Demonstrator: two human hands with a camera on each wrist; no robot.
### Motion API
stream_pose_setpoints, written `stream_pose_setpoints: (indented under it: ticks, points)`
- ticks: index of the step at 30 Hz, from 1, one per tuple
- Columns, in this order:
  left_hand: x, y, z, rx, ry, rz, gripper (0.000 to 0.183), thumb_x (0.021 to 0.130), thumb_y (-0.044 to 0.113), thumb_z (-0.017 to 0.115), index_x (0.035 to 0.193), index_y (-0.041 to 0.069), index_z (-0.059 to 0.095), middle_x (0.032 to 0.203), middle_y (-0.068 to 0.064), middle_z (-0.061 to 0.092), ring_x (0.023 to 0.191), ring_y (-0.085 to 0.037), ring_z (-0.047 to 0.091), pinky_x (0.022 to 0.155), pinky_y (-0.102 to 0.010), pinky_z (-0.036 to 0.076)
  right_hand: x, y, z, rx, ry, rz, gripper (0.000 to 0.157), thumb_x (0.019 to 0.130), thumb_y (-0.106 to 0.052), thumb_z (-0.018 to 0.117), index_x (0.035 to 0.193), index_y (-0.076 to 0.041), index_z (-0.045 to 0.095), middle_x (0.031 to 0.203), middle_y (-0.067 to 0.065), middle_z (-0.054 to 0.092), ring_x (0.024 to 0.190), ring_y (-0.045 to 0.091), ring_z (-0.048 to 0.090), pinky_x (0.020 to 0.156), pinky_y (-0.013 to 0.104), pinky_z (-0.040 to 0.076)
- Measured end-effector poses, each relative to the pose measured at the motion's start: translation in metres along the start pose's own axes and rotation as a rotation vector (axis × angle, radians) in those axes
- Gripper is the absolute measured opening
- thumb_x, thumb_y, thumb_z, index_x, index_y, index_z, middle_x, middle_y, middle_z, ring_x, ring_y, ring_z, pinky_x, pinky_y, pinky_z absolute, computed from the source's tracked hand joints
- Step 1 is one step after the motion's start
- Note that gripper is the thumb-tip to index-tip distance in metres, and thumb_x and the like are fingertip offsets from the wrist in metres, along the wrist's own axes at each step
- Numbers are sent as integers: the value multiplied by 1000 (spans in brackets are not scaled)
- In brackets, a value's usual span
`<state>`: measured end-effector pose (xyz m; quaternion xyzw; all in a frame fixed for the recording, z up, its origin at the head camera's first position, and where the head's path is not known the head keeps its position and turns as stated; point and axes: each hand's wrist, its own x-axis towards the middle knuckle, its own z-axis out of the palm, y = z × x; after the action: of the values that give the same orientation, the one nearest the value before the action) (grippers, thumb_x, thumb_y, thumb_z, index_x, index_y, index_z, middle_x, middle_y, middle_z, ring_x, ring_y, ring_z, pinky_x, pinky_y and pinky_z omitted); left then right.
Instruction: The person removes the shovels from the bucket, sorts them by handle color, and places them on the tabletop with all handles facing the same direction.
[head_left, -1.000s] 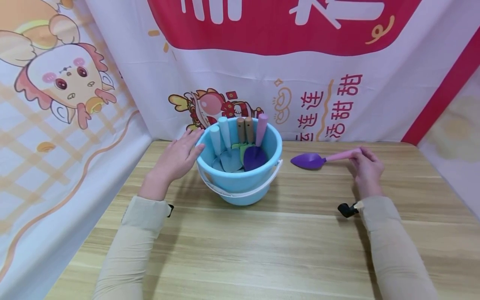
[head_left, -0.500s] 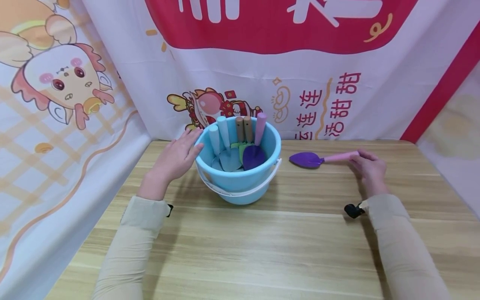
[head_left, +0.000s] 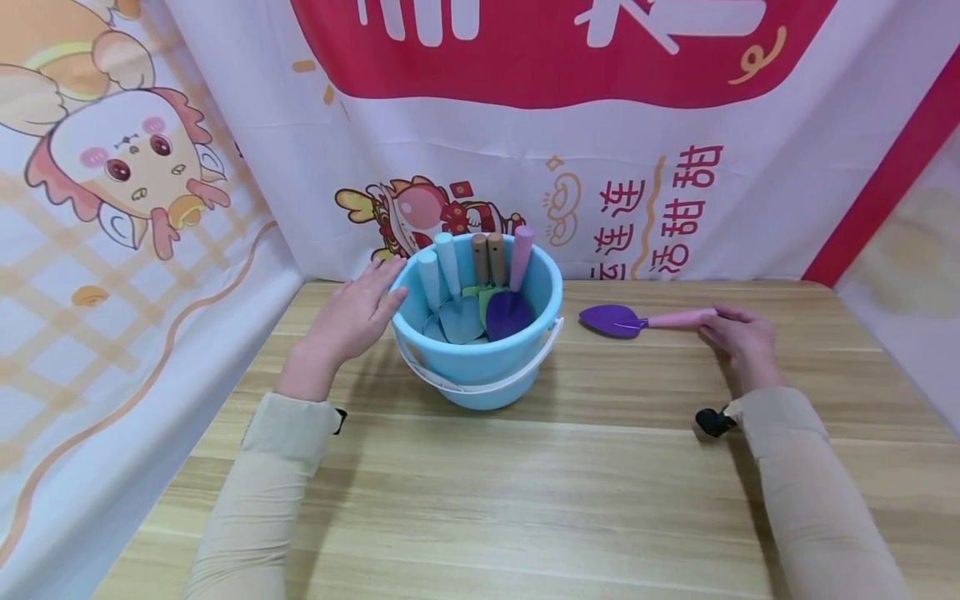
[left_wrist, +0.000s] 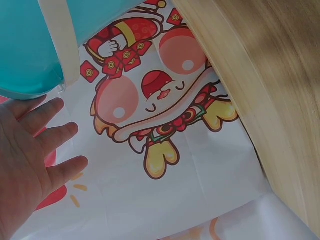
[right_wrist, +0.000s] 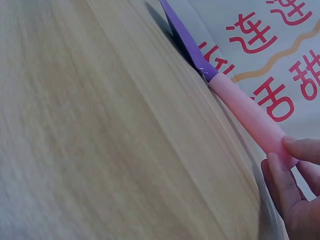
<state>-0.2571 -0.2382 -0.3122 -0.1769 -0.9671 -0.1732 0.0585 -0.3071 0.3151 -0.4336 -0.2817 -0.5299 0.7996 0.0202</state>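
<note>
Purple trowel [head_left: 658,321] in right hand [head_left: 744,340]

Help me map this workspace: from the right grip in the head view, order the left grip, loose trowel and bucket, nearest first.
1. Loose trowel, handle end pinched in the right grip.
2. Bucket, left of the trowel.
3. Left grip, at the bucket's left side.

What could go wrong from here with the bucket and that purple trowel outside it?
The right hand pinches the trowel near the end of its pink handle, so the blade may swing or twist if lifted.
The left hand is beside the bucket, not curled round it; a knock might shift it.
Five handles already stand inside; adding another could snag.
</note>
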Motion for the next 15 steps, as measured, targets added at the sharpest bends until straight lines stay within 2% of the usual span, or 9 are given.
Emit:
stream_pose_setpoints:
  ticks: [4, 8, 11, 15]
  points:
    - [0, 0, 0, -2, -1, -3, 65, 110, 49, 33, 164, 12, 26, 166, -12, 29, 156, -34, 12, 118, -69, 14, -1, -2, -1, -90, 1, -3, 32, 90, 4, 75, 117, -13, 72, 80, -3, 69, 75, 9, 73, 83, 26, 58]
    - [0, 0, 0, 0, -6, -7, 66, 110, 51, 32, 164, 12, 26, 167, -12, 28, 156, -34, 12, 118, -69, 14, -4, -3, -5, -141, -50, -58, 23, 90, 6, 74, 103, -13, 73, 77, -4, 69, 71, 8, 72, 77, 25, 60]
    - [0, 1, 0, 4, -4, -9, 67, 110, 51, 33, 164, 12, 27, 167, -11, 28, 156, -33, 12, 118, -68, 14, -6, -3, -9, -156, -89, -99, 22, 90, 9, 71, 95, -13, 73, 75, -4, 70, 70, 8, 72, 75, 24, 60]
    - [-1, 1, 0, 5, -2, -9, 67, 109, 52, 32, 163, 12, 27, 166, -11, 28, 156, -33, 12, 119, -68, 14, -9, -7, -14, -228, -75, -97, 19, 93, 0, 73, 106, -13, 70, 81, -7, 69, 75, 6, 70, 76, 22, 59]
